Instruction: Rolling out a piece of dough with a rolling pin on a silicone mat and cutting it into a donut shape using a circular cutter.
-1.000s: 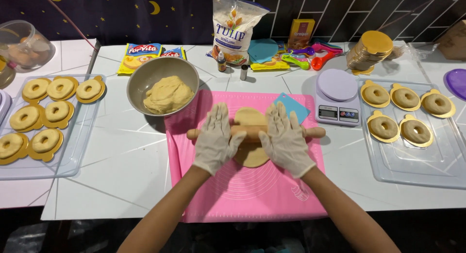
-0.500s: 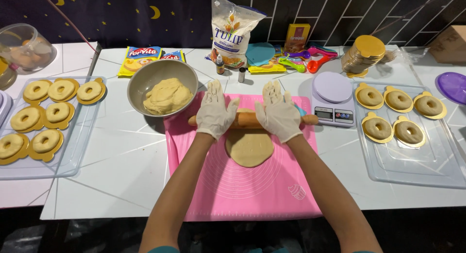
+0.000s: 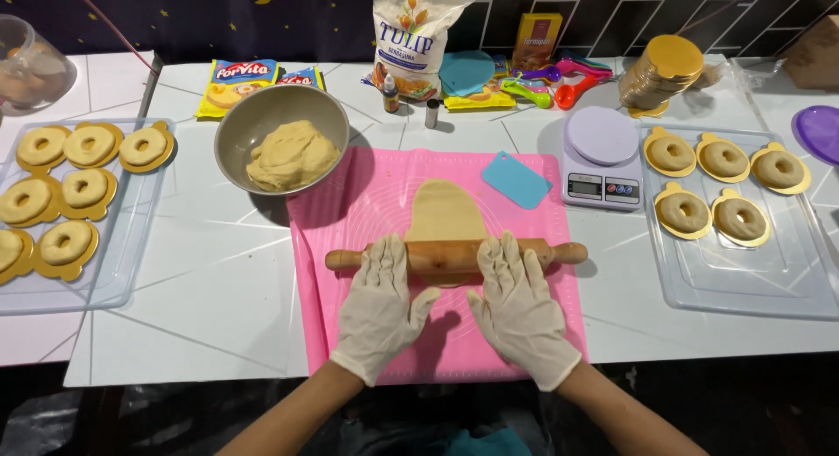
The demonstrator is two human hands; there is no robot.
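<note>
A wooden rolling pin (image 3: 454,256) lies crosswise on a pink silicone mat (image 3: 350,211), over the near end of a flattened oval of pale dough (image 3: 446,209). My left hand (image 3: 380,307) in a white glove rests flat on the pin's left half, fingers spread. My right hand (image 3: 520,309), also gloved, presses flat on the right half. Most of the dough shows beyond the pin; its near edge is hidden under the pin.
A grey bowl of dough (image 3: 281,147) stands left of the mat, a blue scraper (image 3: 516,180) on its far right corner, a kitchen scale (image 3: 599,159) beside it. Clear trays of ring pastries sit at left (image 3: 114,272) and right (image 3: 743,281). Packets, spoons and gold discs line the back.
The pin and both hands have rolled back toward me from the far end of the dough. The dough is now longer and thinner, stretching away from the pin.
</note>
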